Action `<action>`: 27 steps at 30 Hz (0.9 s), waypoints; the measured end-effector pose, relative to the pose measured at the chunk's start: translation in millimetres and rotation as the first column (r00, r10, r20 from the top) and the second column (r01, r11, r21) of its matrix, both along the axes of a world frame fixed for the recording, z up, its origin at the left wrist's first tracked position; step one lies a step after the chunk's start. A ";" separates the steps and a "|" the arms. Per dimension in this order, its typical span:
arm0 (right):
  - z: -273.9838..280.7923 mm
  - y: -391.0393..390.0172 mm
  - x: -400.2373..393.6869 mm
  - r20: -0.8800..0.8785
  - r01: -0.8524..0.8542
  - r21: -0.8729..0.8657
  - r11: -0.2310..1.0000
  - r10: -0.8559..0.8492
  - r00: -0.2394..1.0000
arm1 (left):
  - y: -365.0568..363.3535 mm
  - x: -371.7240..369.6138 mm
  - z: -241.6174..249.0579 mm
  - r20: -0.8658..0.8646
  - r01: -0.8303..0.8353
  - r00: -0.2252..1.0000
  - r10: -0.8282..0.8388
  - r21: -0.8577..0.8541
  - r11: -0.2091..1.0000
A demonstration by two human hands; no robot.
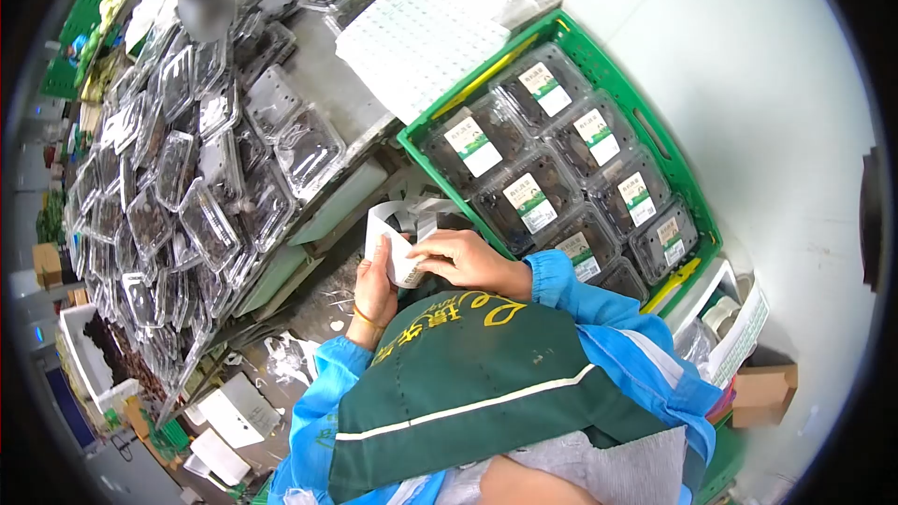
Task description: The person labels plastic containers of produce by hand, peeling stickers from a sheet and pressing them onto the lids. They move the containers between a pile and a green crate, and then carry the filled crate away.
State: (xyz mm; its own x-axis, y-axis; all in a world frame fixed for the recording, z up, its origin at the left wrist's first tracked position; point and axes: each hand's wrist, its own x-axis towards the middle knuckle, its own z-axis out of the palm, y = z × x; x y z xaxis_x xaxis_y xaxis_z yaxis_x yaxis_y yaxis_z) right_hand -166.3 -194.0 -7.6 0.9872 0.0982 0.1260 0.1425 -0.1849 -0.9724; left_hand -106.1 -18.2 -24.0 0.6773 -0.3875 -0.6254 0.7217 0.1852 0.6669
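Note:
A white roll of labels (397,245) is held in front of the green apron, at the middle of the view. My left hand (375,292) is closed on the roll's left side, with the thumb pointing up along it. On the right side, my right hand (463,260) pinches the roll's strip with its fingertips. Just beyond my right hand is a green crate (675,157) of clear plastic boxes (594,136) with dark contents. Several of these boxes carry white and green labels.
Many clear boxes (210,224) are piled on the table (360,112) at the left. Printed sheets (421,47) lie at the top beside the crate. A white container (739,327) and a cardboard box (765,395) stand at the right. White foam boxes (239,410) lie at lower left.

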 end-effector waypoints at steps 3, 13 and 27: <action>-3.8 6.6 11.0 -0.067 0.066 0.010 0.998 -0.065 0.996 | 3.2 12.7 -2.6 0.004 -0.014 1.000 0.014 -0.026 1.000; -16.2 25.5 52.1 0.090 0.152 -0.031 0.988 -0.149 0.985 | 18.8 57.9 -42.8 -0.220 -0.014 0.975 0.005 -0.042 0.999; -17.0 24.8 124.5 -0.235 0.290 -0.181 0.940 -0.328 0.915 | 2.8 107.3 -58.0 0.243 0.136 0.965 -0.097 -0.146 0.980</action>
State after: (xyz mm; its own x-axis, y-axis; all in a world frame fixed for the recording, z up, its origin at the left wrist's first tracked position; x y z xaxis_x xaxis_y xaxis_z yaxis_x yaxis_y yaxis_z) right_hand -41.7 -169.1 -24.6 0.9671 -0.2187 -0.1298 -0.1960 -0.3156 -0.9285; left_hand 1.3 -15.5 -82.1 0.7411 -0.5542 -0.3790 0.5726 0.2270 0.7878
